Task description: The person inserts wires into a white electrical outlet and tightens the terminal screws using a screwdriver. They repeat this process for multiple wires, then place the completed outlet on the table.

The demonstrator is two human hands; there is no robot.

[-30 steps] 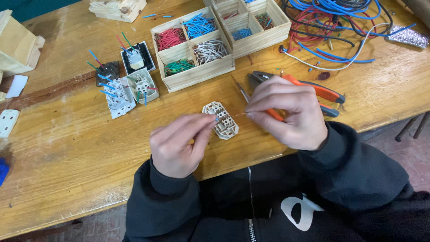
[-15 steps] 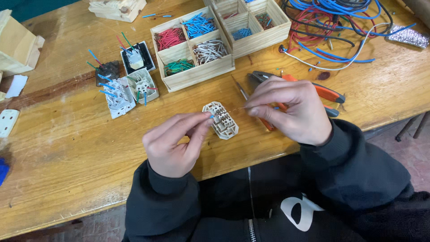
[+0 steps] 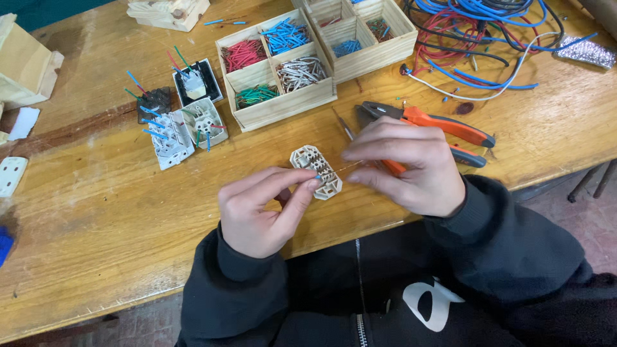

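Observation:
A small cream socket insert (image 3: 313, 168) lies flat on the wooden table (image 3: 96, 212), in front of me. A thin wire (image 3: 339, 169) with a short blue sleeve at its left end stretches across it. My left hand (image 3: 260, 212) pinches the blue end between thumb and forefinger at the insert's near edge. My right hand (image 3: 411, 164) pinches the bare end just to the right of the insert. Both hands hover low over the table, about a hand's width apart.
Orange-handled pliers (image 3: 443, 125) and a thin metal tool (image 3: 342, 124) lie behind my right hand. Two wooden compartment boxes (image 3: 257, 110) (image 3: 398, 48) hold cut coloured wires. Wired socket modules (image 3: 183, 125) sit at the left, tangled cables (image 3: 488, 38) at the back right.
My left fingers have straightened and slid slightly along the wire. The right hand has shifted a little, keeping its pinch. The insert has not moved.

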